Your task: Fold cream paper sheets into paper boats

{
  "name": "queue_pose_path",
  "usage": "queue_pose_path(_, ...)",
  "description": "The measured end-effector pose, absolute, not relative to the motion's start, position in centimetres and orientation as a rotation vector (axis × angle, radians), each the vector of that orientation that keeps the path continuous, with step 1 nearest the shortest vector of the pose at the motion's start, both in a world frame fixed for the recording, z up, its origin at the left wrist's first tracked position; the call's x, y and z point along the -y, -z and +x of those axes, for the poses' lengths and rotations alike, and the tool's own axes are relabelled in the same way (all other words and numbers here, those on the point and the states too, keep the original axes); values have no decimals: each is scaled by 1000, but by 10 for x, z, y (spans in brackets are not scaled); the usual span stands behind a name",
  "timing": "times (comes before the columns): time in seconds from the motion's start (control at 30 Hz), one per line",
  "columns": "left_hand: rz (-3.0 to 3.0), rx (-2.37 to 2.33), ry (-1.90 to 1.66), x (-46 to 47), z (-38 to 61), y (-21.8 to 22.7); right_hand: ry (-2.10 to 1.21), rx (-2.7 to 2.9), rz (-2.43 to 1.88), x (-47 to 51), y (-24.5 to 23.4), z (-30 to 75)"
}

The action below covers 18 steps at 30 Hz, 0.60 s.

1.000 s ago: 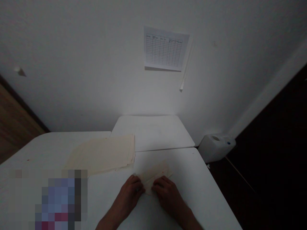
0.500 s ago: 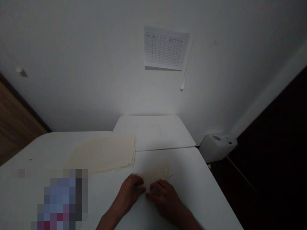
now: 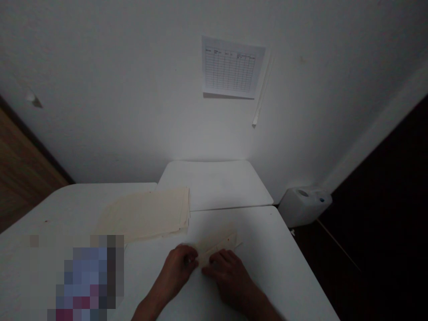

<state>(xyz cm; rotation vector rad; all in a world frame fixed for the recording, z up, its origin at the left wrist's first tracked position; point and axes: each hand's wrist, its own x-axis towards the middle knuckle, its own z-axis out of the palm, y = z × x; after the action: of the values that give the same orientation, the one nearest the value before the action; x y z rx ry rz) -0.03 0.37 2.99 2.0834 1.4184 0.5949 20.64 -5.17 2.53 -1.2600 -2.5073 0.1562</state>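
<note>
A small cream folded paper (image 3: 219, 244) lies on the white table (image 3: 277, 267) just beyond my hands. My left hand (image 3: 179, 267) has its fingers curled and pinched on the paper's near left end. My right hand (image 3: 227, 272) lies over the near edge of the same paper, fingers bent and pressing it down. The near part of the paper is hidden under my fingers. A stack of cream sheets (image 3: 147, 214) rests flat to the left, apart from both hands.
A second white table (image 3: 214, 183) butts against the wall behind. A printed grid sheet (image 3: 230, 67) hangs on the wall. A white plastic canister (image 3: 304, 205) stands on the dark floor at right. A pixelated patch covers the lower left of the table.
My right hand has slid left and toward me along the paper, closing on my left hand. The folded paper now looks narrower and flatter.
</note>
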Motion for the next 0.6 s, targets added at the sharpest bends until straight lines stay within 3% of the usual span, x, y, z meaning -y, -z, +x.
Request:
queue_pose_path(0.37,2126,-1448,-557,1,-2,-28,-160,2611,-1308,52,-43,206)
queue_pose_path(0.43,2291,-1346,-730,14,-6,-24,-162,2602,-1316,52,-43,205)
queue_pose_path(0.6,2718,-1272,-706,40,-17,-11,-153,2569,-1321,53,-36,205)
